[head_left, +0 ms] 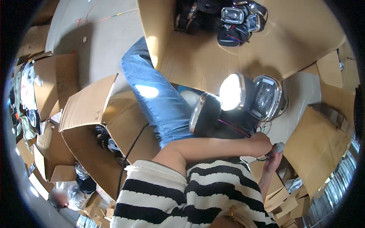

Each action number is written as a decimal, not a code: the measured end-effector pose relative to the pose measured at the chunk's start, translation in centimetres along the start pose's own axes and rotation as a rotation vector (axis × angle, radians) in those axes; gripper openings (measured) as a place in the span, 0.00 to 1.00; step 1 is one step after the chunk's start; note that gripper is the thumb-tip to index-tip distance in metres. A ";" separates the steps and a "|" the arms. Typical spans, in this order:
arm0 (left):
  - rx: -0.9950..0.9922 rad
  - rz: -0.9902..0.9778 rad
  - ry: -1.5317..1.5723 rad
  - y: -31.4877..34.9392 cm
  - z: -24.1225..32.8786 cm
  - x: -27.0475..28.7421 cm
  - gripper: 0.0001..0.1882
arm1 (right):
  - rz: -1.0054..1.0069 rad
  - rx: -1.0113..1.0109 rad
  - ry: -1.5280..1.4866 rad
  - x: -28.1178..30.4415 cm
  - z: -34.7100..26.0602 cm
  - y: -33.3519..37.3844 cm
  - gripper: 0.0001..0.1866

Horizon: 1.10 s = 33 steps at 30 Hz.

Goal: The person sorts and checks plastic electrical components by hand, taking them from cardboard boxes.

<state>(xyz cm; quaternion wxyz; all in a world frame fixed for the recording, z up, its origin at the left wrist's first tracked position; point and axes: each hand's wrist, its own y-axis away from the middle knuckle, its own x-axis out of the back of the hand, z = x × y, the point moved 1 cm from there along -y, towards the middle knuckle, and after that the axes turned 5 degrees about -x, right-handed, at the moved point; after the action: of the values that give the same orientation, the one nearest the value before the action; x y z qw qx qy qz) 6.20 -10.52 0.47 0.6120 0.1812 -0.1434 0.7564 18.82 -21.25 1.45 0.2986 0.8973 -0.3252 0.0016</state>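
A black lamp unit with chrome-rimmed heads rests by my lap. One lamp head (232,92) glows bright white, while the rectangular lens (266,98) beside it is unlit. Behind them lies a black housing (213,117), with thin red and blue wires (236,128) running from it toward my hands. My left arm reaches across to the right, and my left hand (261,144) is closed around the wires' end. Right against it, my right hand (272,161) pinches a small grey piece (279,147), whose kind I cannot make out. Fingers partly hide the wire ends.
A large open carton (201,57) ahead holds several similar lamps (232,17). My jeans-clad leg (152,95) stretches between cartons. An open box (89,104) stands at left with a black cable (131,148) beside it. Another carton (315,144) is at right. A person (61,197) appears lower left.
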 end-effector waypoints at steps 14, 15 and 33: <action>-0.028 0.287 -0.228 3.3 0.6 3.9 0.07 | -0.023 -0.130 -0.013 -4.6 -4.1 0.0 0.19; 0.010 0.347 -0.221 4.1 0.7 4.8 0.07 | -0.042 -0.089 -0.040 -5.1 -4.9 -0.6 0.18; 0.573 1.314 -0.223 29.7 23.2 13.4 0.28 | -0.281 0.162 0.310 2.3 -0.3 -11.0 0.23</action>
<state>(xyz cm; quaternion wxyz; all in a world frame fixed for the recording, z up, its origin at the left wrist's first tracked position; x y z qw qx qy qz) -23.08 -15.23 27.41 -0.0588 0.2868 -0.0805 0.9528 27.09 -15.75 -3.73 0.2692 0.9438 -0.1461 0.1239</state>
